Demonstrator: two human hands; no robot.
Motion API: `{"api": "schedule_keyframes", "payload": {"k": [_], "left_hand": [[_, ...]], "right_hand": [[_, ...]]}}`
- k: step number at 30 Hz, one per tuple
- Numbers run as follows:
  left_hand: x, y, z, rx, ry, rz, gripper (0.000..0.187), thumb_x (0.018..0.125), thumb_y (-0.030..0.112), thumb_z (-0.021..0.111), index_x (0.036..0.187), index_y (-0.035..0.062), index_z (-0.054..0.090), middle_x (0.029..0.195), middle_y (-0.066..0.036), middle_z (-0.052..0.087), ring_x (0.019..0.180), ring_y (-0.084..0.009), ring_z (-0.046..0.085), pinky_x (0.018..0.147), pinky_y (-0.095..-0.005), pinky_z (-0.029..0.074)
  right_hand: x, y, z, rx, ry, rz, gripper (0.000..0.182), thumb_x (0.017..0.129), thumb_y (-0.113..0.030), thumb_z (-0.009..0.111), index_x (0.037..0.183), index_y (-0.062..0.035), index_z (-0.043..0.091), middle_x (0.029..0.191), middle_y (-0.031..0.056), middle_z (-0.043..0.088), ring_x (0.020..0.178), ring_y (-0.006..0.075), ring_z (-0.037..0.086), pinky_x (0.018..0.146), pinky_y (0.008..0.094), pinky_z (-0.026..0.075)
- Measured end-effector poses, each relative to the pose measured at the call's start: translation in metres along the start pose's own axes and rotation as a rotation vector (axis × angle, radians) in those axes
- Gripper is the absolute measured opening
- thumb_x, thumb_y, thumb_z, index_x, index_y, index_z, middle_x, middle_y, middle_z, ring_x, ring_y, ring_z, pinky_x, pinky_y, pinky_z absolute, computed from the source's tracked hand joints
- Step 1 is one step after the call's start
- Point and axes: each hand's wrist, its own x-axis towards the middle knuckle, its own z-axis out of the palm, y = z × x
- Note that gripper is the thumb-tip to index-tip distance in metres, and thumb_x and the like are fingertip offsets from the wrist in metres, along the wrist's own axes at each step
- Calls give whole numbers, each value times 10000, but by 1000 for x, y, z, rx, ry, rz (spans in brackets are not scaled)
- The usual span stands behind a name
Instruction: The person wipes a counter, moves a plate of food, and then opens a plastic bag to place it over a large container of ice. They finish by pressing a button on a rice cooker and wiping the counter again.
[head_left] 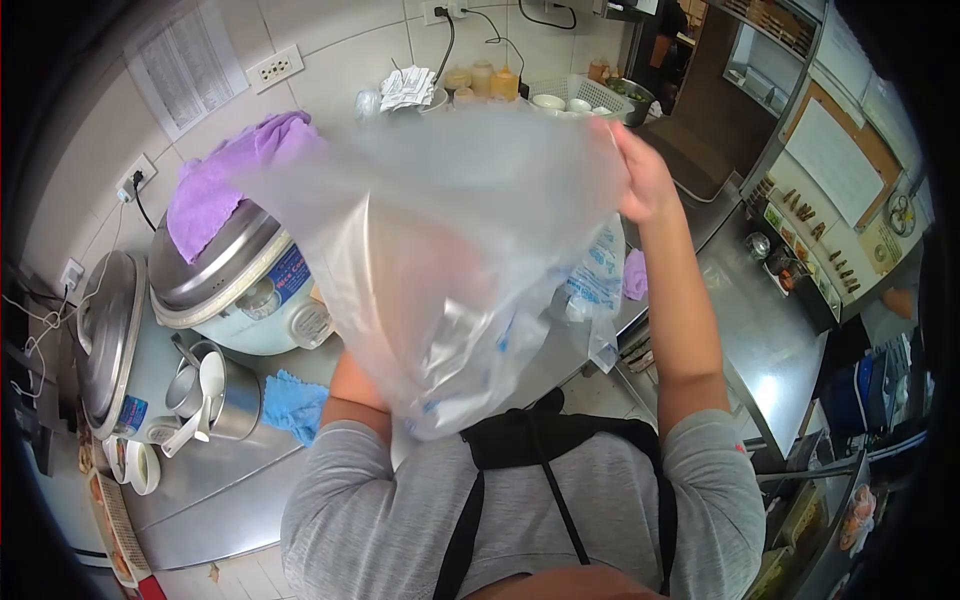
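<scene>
A large translucent plastic bag [400, 230] is spread out in front of my chest, its upper part blurred by motion. My right hand [643, 172] grips the bag's upper right edge, with the fingers partly behind the plastic. My left forearm goes up behind or into the bag, and my left hand [445, 265] shows only as a faint skin-coloured shape through the plastic, its fingers unclear. Beside the bag on the right hangs a clear bag with blue print [598, 280].
Two large rice cookers [215, 265] stand at the left, one under a purple cloth [235, 170]. Near them are a metal pot with ladles [235, 400] and a blue cloth [293, 405]. Bottles [503, 82] and a white basket [580, 92] line the back. A steel counter [760, 330] extends right.
</scene>
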Motion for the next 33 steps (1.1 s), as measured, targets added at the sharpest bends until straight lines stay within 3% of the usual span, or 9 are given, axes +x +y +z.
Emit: {"api": "schedule_keyframes", "payload": {"k": [4, 9, 11, 13, 16, 19, 22, 28, 33], "left_hand": [[8, -25, -35, -319, -22, 34, 383, 854, 316, 399, 1138, 61, 436, 990, -50, 541, 831, -180, 534, 691, -300, 429], [-21, -66, -60, -726, 405, -58, 367, 868, 359, 332, 1154, 154, 434, 1117, -48, 504, 901, -170, 543, 665, -355, 440], [-40, -77, -67, -716, 456, -77, 405, 870, 343, 328, 1152, 70, 427, 1089, -70, 521, 950, -195, 524, 750, -323, 445], [-61, -88, -72, -629, 703, -118, 411, 870, 351, 318, 1138, 63, 439, 1078, -73, 525, 942, -197, 526, 734, -311, 452], [-93, -107, -97, -825, 260, -114, 412, 863, 351, 329, 1116, 51, 454, 1073, -82, 526, 947, -215, 521, 788, -341, 434], [-115, -107, -97, -530, 697, -221, 380, 864, 268, 309, 1119, 16, 437, 1069, -108, 519, 986, -225, 500, 840, -349, 410], [-155, -133, -115, -469, 981, -331, 383, 848, 256, 324, 1099, -7, 447, 1063, -131, 519, 989, -246, 496, 858, -365, 397], [-154, -114, -104, -420, 1063, -387, 384, 840, 269, 361, 1089, -12, 444, 1018, -129, 540, 972, -240, 506, 830, -355, 418], [-186, -112, -61, -533, 928, -251, 354, 852, 245, 360, 1131, 31, 401, 1040, -124, 530, 975, -225, 509, 825, -372, 424]], "right_hand": [[71, -19, -9, -231, 257, 78, 345, 881, -265, 355, 1080, -8, 471, 1019, 96, 539, 906, 185, 536, 793, 317, 447], [110, 27, -85, -308, 316, 357, 348, 871, -243, 369, 1078, 16, 476, 1015, 117, 550, 896, 182, 552, 797, 329, 454], [88, 56, -89, -240, 305, 492, 347, 865, -245, 378, 1057, 22, 489, 989, 124, 564, 874, 177, 565, 781, 331, 463], [73, 84, -110, -74, 348, 478, 345, 837, -287, 429, 973, 14, 528, 891, 95, 594, 751, 187, 600, 652, 339, 510], [43, 114, -138, 66, 335, 399, 323, 832, -255, 427, 979, 16, 523, 908, 99, 591, 749, 183, 604, 657, 337, 512], [19, 128, -114, 140, 497, 482, 313, 830, -247, 428, 977, 13, 522, 910, 105, 590, 737, 193, 600, 665, 339, 507], [-14, 181, -157, 240, 540, 513, 295, 835, -229, 421, 989, 3, 517, 928, 110, 584, 790, 205, 582, 726, 344, 482], [-34, 200, -131, 110, 773, 354, 293, 864, -210, 361, 1053, -19, 480, 986, 80, 565, 879, 193, 548, 791, 328, 446], [-71, 226, -119, 446, 580, 136, 284, 866, -187, 351, 1062, -23, 473, 1012, 90, 554, 900, 195, 545, 796, 333, 445]]}}
